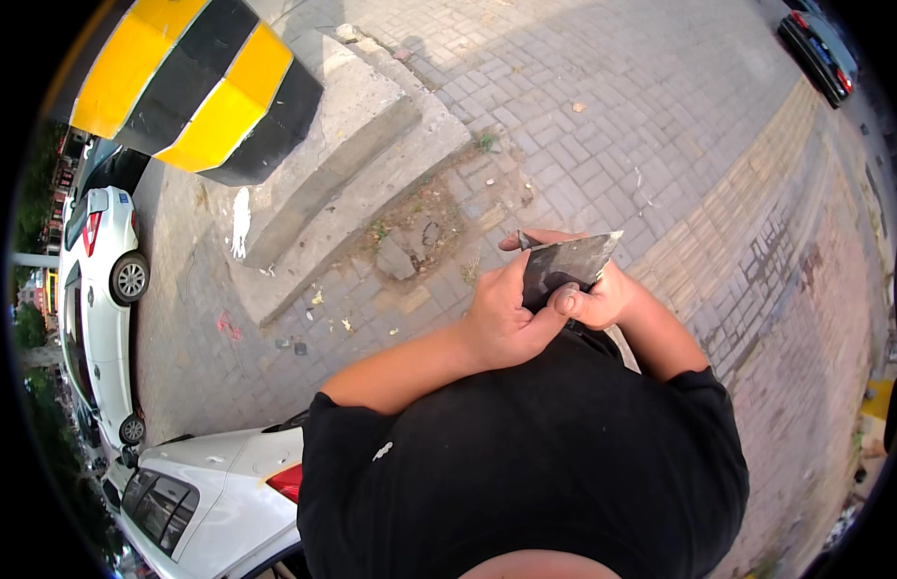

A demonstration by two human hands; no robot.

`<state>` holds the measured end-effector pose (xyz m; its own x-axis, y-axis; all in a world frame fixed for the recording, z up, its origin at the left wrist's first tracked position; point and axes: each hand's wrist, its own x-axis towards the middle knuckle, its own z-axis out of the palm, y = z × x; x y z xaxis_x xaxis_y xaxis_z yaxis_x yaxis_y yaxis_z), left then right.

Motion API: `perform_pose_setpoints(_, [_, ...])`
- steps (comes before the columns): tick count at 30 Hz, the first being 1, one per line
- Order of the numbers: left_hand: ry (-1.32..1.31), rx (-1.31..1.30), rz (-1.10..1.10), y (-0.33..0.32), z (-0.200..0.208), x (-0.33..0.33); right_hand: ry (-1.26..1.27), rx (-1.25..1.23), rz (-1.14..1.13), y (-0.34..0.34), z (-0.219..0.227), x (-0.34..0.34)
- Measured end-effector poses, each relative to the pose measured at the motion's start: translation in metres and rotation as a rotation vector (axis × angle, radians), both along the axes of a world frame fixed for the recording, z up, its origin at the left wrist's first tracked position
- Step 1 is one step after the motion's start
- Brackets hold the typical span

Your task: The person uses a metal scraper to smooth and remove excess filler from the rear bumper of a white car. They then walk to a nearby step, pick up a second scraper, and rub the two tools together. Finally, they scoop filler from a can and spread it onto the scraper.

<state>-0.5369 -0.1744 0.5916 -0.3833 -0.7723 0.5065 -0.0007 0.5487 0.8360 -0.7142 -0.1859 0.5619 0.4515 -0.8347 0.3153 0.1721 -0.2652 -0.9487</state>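
My left hand [506, 314] and right hand [607, 297] are closed on a dark, scuffed flat plate [567, 262] held between them. Beyond my grip to the left, a stepped concrete base [357, 130] bears a yellow-and-black striped pillar [197, 92].

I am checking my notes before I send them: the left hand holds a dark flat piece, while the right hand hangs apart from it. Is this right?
Not quite: the right hand does not hang apart. The head view shows it holding the dark flat piece too, together with the left hand.
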Motion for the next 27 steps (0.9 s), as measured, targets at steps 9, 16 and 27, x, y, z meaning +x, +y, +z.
perform_pose_setpoints(9, [0.739, 0.632, 0.076, -0.046, 0.003, 0.058, -0.572, 0.543, 0.115, 0.004, -0.021, -0.016])
perform_pose_setpoints(16, [0.599, 0.701, -0.073, -0.031, -0.004, 0.036, -1.071, 0.950, 0.569, 0.002, -0.038, 0.002])
perform_pose_setpoints(27, [0.411, 0.734, -0.076, -0.037, -0.019, 0.030, -1.081, 1.042, 0.582, 0.014, -0.062, 0.009])
